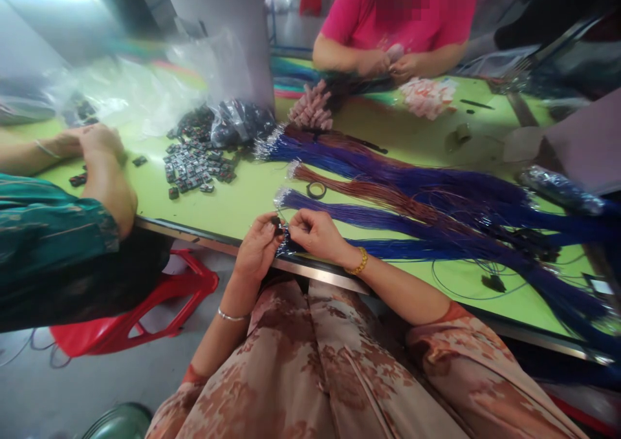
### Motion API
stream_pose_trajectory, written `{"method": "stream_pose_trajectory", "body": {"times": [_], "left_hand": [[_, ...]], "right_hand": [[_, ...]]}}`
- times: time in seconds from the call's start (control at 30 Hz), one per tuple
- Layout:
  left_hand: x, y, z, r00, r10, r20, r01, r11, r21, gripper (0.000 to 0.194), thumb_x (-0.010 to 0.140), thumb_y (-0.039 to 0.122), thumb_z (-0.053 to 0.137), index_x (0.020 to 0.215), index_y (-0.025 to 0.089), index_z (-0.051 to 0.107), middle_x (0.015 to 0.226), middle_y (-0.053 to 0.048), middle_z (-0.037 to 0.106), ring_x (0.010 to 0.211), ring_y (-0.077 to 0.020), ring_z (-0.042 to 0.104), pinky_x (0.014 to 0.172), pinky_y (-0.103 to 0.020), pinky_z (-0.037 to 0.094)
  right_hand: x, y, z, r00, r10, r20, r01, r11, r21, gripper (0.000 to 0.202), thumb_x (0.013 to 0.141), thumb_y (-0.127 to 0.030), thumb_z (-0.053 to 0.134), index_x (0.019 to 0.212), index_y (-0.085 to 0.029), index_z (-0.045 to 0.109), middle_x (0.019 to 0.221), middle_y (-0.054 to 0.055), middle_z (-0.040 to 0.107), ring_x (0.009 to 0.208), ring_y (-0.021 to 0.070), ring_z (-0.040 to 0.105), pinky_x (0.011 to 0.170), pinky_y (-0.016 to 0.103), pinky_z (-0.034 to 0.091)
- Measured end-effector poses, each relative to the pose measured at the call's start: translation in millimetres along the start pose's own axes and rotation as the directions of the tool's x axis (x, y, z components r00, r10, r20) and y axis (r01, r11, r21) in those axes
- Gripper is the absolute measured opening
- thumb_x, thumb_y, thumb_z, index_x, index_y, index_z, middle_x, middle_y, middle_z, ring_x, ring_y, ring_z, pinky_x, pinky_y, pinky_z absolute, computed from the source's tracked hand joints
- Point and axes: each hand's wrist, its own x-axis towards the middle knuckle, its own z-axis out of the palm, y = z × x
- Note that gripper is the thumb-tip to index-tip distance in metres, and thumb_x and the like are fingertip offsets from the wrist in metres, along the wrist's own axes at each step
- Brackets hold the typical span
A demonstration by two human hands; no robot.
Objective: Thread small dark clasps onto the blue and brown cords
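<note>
At the front edge of the green table, my left hand (pixel 259 244) pinches a small black plastic connector housing (pixel 276 224) between thumb and fingertips. My right hand (pixel 315 234) is closed right beside it, its fingertips pinched close to the housing. What lies in the right fingertips is too small and hidden to make out. Below both hands are silvery wire ends (pixel 283 248) of a dark blue bundle. Just beyond lie a purple-blue wire bundle (pixel 339 211) and a brown wire bundle (pixel 349 185), both with metal tips facing left.
A roll of tape (pixel 316 190) lies among the wires. Left of it is a pile of black connector housings (pixel 191 167), with plastic bags (pixel 145 96) behind. A co-worker's hands (pixel 99 143) rest at left, above a red stool (pixel 179 297). Another person in pink (pixel 402 38) works opposite.
</note>
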Motion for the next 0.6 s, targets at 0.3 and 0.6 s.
{"method": "stream_pose_trajectory", "body": {"times": [0.3,0.6], "left_hand": [[-3.3,-4.2,4.7,0.995,0.07,-0.067,-0.065,0.995,0.074,0.035,0.065,0.026,0.084,0.095,0.019,0.066,0.084,0.001,0.067,0.07,-0.0066,0.061,0.067,-0.017,0.049],[-5.1,-9.5,8.8,0.983,0.131,-0.13,-0.109,0.98,0.165,0.035,0.064,0.029,0.084,0.091,0.017,0.064,0.074,0.002,0.066,0.06,-0.0062,0.059,0.061,-0.018,0.047]], "right_hand": [[-0.3,4.0,4.7,1.0,0.005,0.01,-0.005,1.0,-0.021,0.012,0.076,-0.025,0.055,0.068,-0.016,0.056,0.061,-0.003,0.054,0.056,0.0076,0.042,0.056,0.021,0.033],[-4.6,8.6,4.9,0.994,-0.073,0.076,0.081,0.991,-0.106,0.014,0.082,-0.023,0.051,0.07,-0.017,0.054,0.062,-0.002,0.055,0.057,0.0084,0.042,0.057,0.021,0.031]]}}
